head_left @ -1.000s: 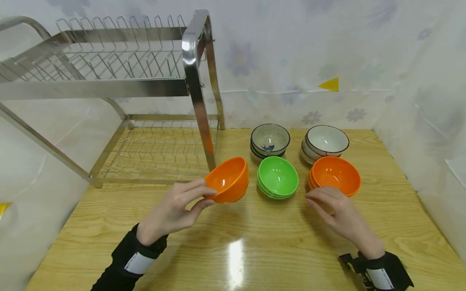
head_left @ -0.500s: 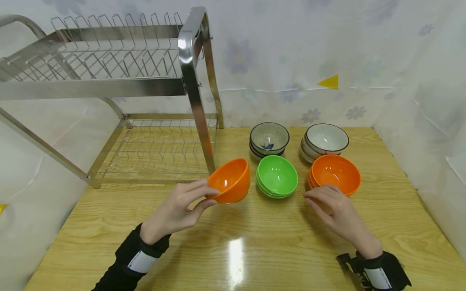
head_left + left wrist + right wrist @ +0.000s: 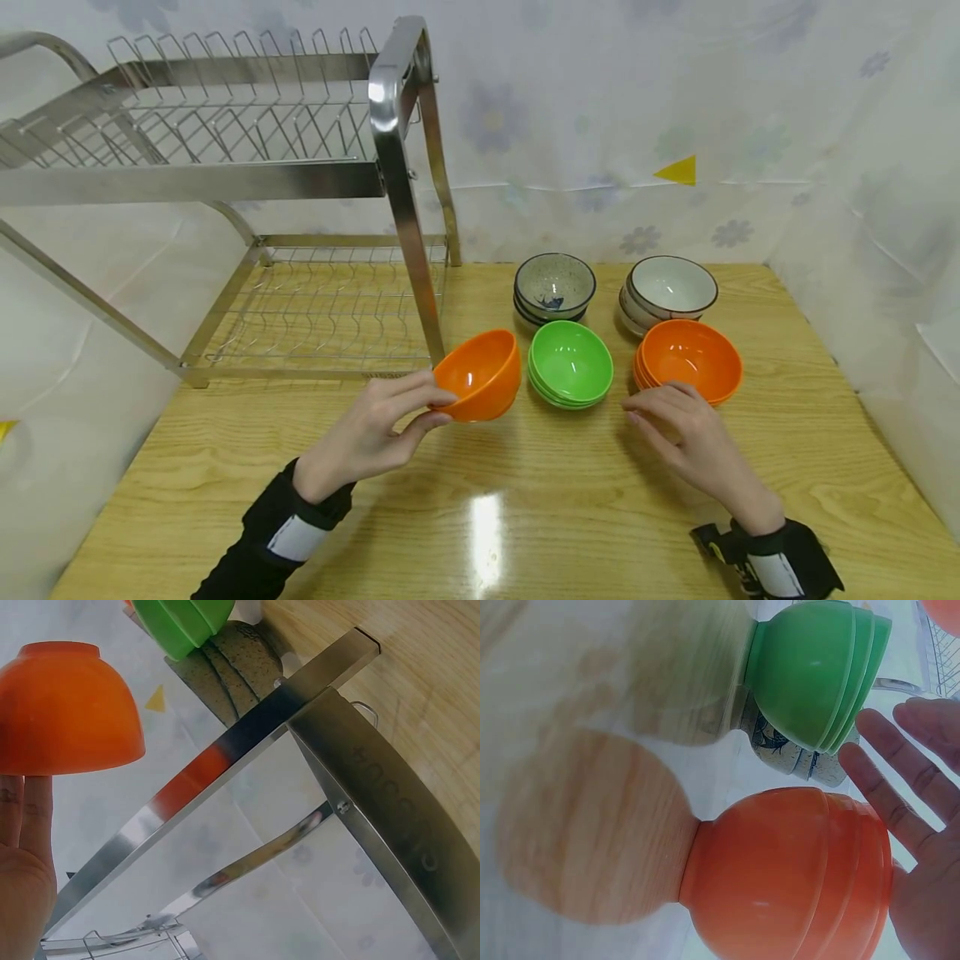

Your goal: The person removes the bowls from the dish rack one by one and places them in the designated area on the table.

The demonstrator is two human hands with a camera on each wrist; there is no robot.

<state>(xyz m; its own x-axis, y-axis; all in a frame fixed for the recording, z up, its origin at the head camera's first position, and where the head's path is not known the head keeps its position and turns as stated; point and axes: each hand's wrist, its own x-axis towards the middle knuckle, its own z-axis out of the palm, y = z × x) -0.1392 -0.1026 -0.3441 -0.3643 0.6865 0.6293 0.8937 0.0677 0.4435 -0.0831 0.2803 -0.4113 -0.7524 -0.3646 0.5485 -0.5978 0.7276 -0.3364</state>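
Observation:
My left hand (image 3: 386, 425) pinches the near rim of an orange bowl (image 3: 483, 379) between thumb and fingers. The bowl is held tilted above the table, its inside facing up and to the left; the left wrist view shows the outside of the same orange bowl (image 3: 71, 712). To its right sits a stack of green bowls (image 3: 572, 364). My right hand (image 3: 690, 437) is beside the near left side of a stack of orange bowls (image 3: 693, 358), holding nothing, its fingers loosely bent. In the right wrist view its fingers (image 3: 889, 795) spread past the orange stack's rims.
A two-tier metal dish rack (image 3: 408, 192) stands at the left, its front leg close behind the held bowl. Speckled grey bowls (image 3: 555, 287) and white dark-rimmed bowls (image 3: 672, 287) are stacked at the back. A wooden table (image 3: 562, 508) lies under everything.
My left hand has shifted slightly to the right with the orange bowl, nearer the green stack. The right hand has barely moved, and the stacks stand as before.

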